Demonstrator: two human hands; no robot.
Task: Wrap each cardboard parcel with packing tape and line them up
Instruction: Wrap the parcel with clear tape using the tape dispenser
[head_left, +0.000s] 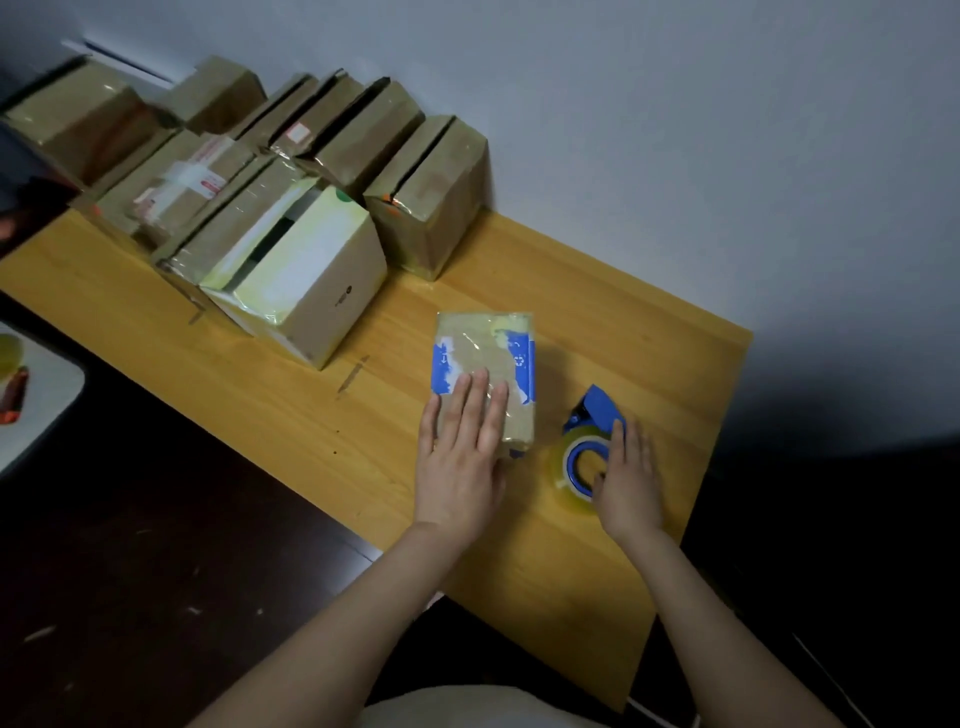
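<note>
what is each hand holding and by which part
The right hand holds the blue plastic tape dispenser at its roll end, thumb by the hub, fingers over the top. The left hand only presses flat on the small taped cardboard parcel.

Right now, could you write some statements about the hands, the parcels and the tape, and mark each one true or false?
1. The left hand lies flat on the small parcel. True.
2. The right hand lifts the tape dispenser high above the table. False: the dispenser rests on the table, the hand on it.
3. The wrapped parcels stand in rows near the wall. True.
4. The small parcel stands inside those rows. False: it lies apart, in front of them.
</note>
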